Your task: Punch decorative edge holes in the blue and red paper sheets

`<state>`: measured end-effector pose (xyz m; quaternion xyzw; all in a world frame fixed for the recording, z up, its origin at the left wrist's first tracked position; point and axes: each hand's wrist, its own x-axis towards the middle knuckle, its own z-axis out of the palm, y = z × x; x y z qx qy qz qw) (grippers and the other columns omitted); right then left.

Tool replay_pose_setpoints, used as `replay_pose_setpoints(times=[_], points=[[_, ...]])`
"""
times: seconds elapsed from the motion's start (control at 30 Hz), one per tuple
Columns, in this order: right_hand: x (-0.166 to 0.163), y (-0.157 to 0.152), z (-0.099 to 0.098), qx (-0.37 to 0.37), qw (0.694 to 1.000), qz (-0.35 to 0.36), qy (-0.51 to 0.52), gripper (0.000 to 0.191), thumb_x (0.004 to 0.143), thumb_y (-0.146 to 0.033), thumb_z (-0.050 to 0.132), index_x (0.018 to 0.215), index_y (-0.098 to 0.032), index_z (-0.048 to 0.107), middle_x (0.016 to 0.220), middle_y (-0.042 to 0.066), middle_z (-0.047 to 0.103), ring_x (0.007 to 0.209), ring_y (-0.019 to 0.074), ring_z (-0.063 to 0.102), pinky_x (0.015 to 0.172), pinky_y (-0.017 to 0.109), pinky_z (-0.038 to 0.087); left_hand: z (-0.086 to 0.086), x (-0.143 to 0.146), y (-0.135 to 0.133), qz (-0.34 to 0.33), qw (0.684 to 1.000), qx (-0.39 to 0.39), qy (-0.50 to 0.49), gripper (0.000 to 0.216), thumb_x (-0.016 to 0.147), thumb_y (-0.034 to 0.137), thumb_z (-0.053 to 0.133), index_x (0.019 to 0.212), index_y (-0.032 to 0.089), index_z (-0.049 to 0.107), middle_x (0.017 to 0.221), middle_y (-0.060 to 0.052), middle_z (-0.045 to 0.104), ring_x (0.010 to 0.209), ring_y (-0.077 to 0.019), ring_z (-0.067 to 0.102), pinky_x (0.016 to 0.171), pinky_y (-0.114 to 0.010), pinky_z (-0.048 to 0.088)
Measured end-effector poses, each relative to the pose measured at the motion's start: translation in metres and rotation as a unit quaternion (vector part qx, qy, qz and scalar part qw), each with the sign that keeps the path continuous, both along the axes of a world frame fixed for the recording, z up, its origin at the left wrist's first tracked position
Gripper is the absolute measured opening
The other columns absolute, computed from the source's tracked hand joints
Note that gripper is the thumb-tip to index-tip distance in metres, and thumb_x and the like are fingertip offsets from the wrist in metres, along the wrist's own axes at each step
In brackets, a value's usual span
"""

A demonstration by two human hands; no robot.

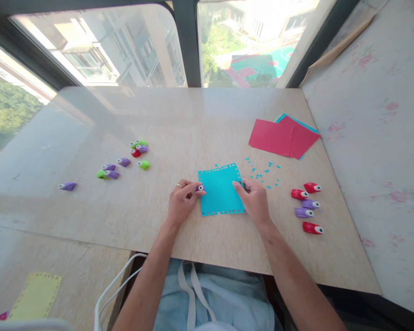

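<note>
A square sheet of turquoise paper (pixel 221 191) with punched holes along its edges lies flat on the beige table (pixel 179 124) in front of me. My left hand (pixel 183 200) is closed on a small purple paper punch (pixel 200 188) at the sheet's left edge. My right hand (pixel 253 197) rests on the sheet's right edge, fingers curled and pinching the paper.
Several red and purple punches (pixel 307 206) lie to the right; green, purple and red punches (pixel 138 149) are scattered at left. Red and turquoise sheets (pixel 283 136) lie far right, with turquoise confetti (pixel 262 174) near them. A yellow punched sheet (pixel 36 296) lies low left.
</note>
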<state>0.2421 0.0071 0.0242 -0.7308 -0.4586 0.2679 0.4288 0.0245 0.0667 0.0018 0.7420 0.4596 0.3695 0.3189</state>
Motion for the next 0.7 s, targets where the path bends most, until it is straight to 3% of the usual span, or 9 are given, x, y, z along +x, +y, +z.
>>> replay_pose_setpoints(times=[0.27,0.43,0.7], points=[[0.0007,0.0017,-0.0016,0.007,1.000,-0.018,0.006,0.035,0.084,-0.048,0.054,0.069,-0.017,0.062,0.061,-0.003,0.042,0.059,0.0119,0.038,0.056,0.024,0.031,0.0046,0.0006,-0.0018,0.016,1.000,-0.012,0.016,0.022,0.083,0.039,0.072,0.094,0.021,0.069,0.084,0.000,0.061,0.055,-0.0073,0.052,0.057,-0.022,0.044],[-0.0001,0.0017,-0.0008,0.007,1.000,-0.015,0.002,0.037,0.086,-0.048,0.053,0.064,-0.018,0.055,0.060,-0.004,0.038,0.058,0.0111,0.035,0.055,0.024,0.029,0.0044,0.0005,-0.0035,0.041,0.999,-0.024,0.016,0.027,0.079,0.039,0.075,0.095,0.020,0.064,0.080,0.002,0.062,0.053,-0.0077,0.051,0.056,-0.022,0.044],[0.0007,0.0006,0.0011,-0.019,0.999,-0.003,0.036,0.035,0.087,-0.048,0.054,0.070,-0.018,0.059,0.060,-0.004,0.036,0.057,0.0105,0.033,0.053,0.024,0.028,0.0061,0.0003,-0.0089,0.044,0.999,-0.030,-0.008,0.024,0.082,0.036,0.073,0.095,0.020,0.062,0.089,0.000,0.062,0.053,-0.0062,0.050,0.051,-0.019,0.044]])
